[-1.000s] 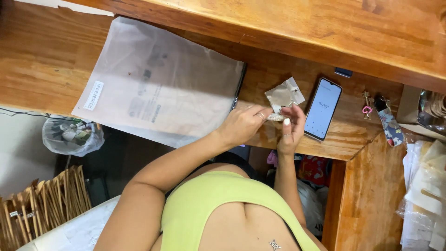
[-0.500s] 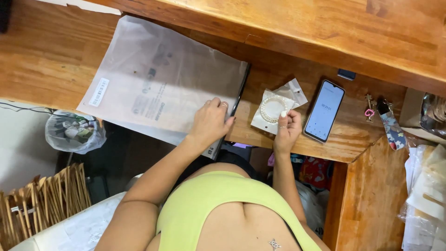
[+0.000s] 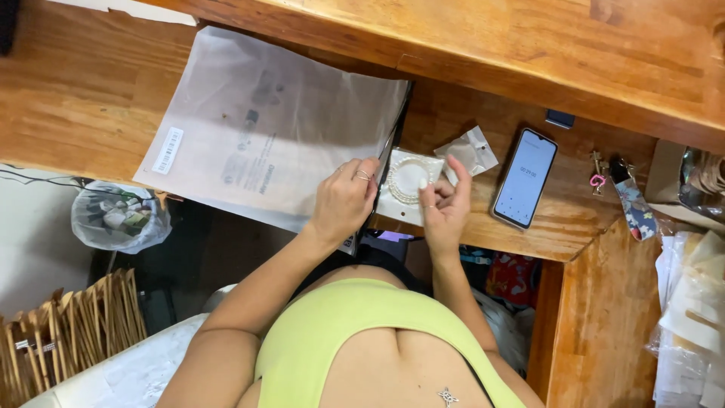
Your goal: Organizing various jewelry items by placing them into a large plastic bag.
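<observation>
My left hand rests with curled fingers on the right edge of a large frosted plastic bag that lies flat on the wooden desk. My right hand pinches a small clear packet with a pale round ring in it, held just above the desk edge between the two hands. A second small clear packet lies just beyond it, empty-looking and crumpled.
A phone with a lit screen lies right of the packets. Keys with a patterned strap lie further right. A raised wooden shelf runs along the back. Below the desk: a bin with a plastic liner and a woven basket.
My left hand slid from the middle of the big bag to its right edge. The ring packet now sits between both hands, closer to the bag.
</observation>
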